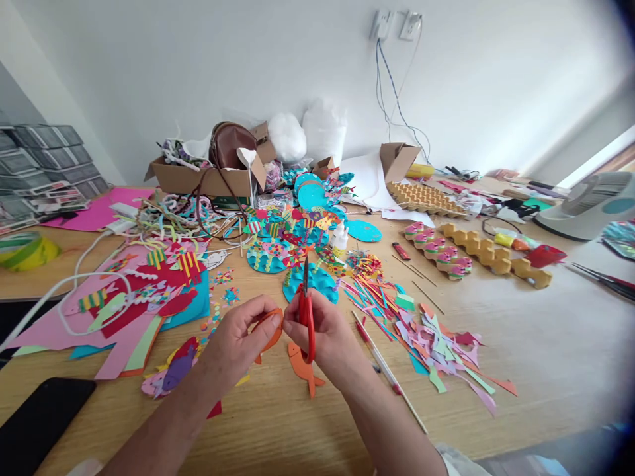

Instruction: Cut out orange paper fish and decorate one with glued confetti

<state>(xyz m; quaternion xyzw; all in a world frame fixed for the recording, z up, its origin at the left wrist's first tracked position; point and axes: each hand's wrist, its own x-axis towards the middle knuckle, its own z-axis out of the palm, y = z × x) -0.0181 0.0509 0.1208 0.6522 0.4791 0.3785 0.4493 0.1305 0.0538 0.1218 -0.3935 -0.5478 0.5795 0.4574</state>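
Observation:
Over the middle of the table, my left hand [251, 330] pinches an orange paper fish cutout [272, 336], partly hidden by the fingers. Close beside it, my right hand [322, 324] is closed around red-handled scissors [308, 330], whose dark blades point away from me. The right fingertips come close to the cutout's edge; whether they touch it I cannot tell. Beneath my hands a second orange paper fish [300, 367] lies flat on the wood. A stack of purple, pink and red paper fish [173, 370] rests left of my left forearm.
Paper scraps [441, 350] spread to the right, near a white stick [387, 370]. Blue decorated discs [312, 281] and a glue bottle [340, 238] stand ahead. Coloured sheets [119, 344] and a black phone [47, 423] lie left. Egg-carton strips [491, 254] are at back right.

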